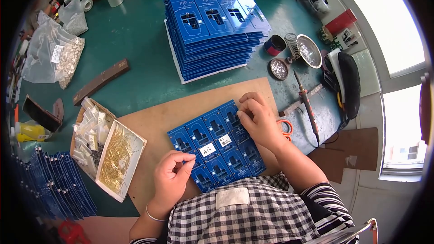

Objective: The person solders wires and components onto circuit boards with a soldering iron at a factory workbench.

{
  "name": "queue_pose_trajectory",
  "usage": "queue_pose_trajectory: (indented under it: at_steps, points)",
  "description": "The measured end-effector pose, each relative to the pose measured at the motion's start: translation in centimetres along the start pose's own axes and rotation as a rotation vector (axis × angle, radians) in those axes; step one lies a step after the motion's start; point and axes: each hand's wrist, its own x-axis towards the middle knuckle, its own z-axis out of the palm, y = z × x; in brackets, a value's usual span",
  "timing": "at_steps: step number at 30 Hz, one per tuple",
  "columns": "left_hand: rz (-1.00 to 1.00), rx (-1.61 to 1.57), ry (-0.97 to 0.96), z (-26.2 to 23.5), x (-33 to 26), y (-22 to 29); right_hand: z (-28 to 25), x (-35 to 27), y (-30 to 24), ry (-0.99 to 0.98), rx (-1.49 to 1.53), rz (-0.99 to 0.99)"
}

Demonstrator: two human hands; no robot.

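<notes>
A blue circuit board panel (235, 159), divided into several cut-out units and bearing two white handwritten labels, lies tilted on a brown sheet (153, 108) in front of me. My left hand (172, 176) is over its left edge, thumb and forefinger pinched together; anything between them is too small to make out. Above the panel's upper right corner, my right hand (258, 121) has its fingertips pressed together, and what they hold, if anything, is hidden. To the left stands a white box of thin gold-coloured pins (118, 158), beside several small clear packets (90, 138).
A tall stack of blue panels (212, 40) stands at the back. On the right are a soldering iron (308, 110), a coiled stand (293, 45), small tins (275, 45) and orange-handled scissors (287, 129). A brown bar (101, 81) and upright boards (58, 180) are on the left.
</notes>
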Motion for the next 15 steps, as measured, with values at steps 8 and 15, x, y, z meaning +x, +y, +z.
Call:
queue_pose_trajectory:
  at_steps: [8, 15]
  points:
    - [0.011, 0.005, -0.004, 0.06, 0.17, 0.18, 0.12, 0.02, 0.29, 0.009, -0.013, -0.012]
    - [0.008, 0.010, -0.008, 0.06, 0.16, 0.18, 0.22, -0.05, 0.49, 0.040, -0.032, -0.032]
